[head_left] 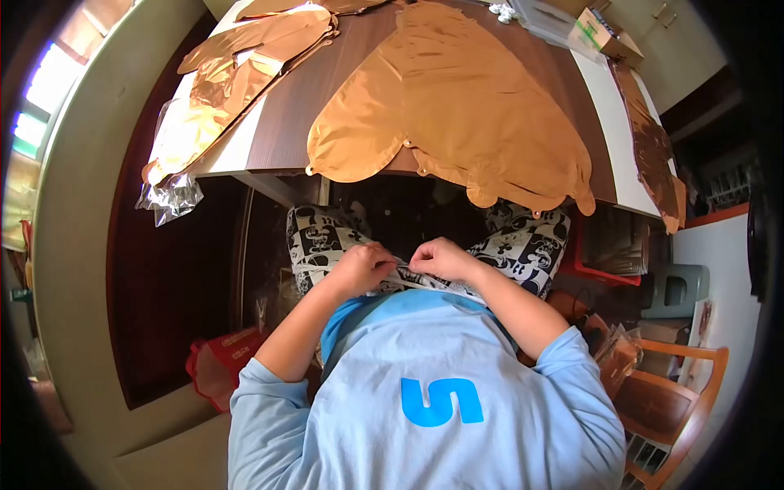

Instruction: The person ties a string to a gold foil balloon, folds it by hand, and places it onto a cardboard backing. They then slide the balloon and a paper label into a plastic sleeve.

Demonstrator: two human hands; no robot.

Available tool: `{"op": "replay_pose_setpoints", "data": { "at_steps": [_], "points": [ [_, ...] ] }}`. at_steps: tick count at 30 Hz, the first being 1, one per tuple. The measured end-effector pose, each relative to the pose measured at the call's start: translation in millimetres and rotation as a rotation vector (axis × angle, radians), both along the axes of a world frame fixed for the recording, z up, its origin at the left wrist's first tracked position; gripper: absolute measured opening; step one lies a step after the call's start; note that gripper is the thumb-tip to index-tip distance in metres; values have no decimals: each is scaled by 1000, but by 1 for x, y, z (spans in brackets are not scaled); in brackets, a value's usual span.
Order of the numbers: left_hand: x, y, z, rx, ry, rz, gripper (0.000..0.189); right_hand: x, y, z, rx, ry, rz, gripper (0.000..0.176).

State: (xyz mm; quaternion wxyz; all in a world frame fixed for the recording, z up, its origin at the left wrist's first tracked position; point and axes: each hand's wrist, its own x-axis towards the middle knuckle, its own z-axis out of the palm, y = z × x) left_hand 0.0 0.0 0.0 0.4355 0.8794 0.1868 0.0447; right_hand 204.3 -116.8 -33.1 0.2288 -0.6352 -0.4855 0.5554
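My left hand (365, 268) is closed above my lap, its fingertips pinched on a thin whitish strip. My right hand (445, 260) is pinched on the same strip, a short way to the right. The thin strip (403, 265) shows between the fingertips; its exact form is too small to tell. More pale, thin material lies over the patterned black-and-white trousers (523, 257) under my hands. Beyond them a large flat copper-coloured foil sheet (465, 106) with rounded lobes hangs slightly over the table's near edge.
Folded copper foil (245, 73) and clear plastic wrap (170, 198) lie at the table's left. Another foil piece (645, 135) is at the right, near a small box (608, 37). A red bag (220, 367) stands lower left, a wooden chair (694, 400) lower right.
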Motion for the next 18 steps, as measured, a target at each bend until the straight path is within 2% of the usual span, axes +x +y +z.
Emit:
{"op": "replay_pose_setpoints", "data": {
  "at_steps": [2,5,8,11,13,14,16,17,18],
  "points": [
    [-3,3,1,38,-34,-21,14,-2,-2,3,-14,6,-5,30],
    [1,6,23,47,-15,7,12,0,-6,20,155,-86,-92,31],
    [0,11,46,105,-66,-16,12,1,-4,57,286,-64,-56,45],
    [3,5,81,5,-110,43,13,-17,-2,76,242,761,-174,58],
    [4,4,105,54,-183,18,11,-38,4,88,239,1088,-91,65],
    [3,4,119,110,-208,21,10,-52,5,94,272,1080,-166,57],
    [0,12,133,277,-311,48,7,-47,8,99,134,1155,-98,49],
    [-4,15,141,251,-337,113,5,-45,9,102,62,1191,-63,45],
    [-10,18,152,208,-235,89,7,-45,7,117,131,891,-121,35]
  ]
}}
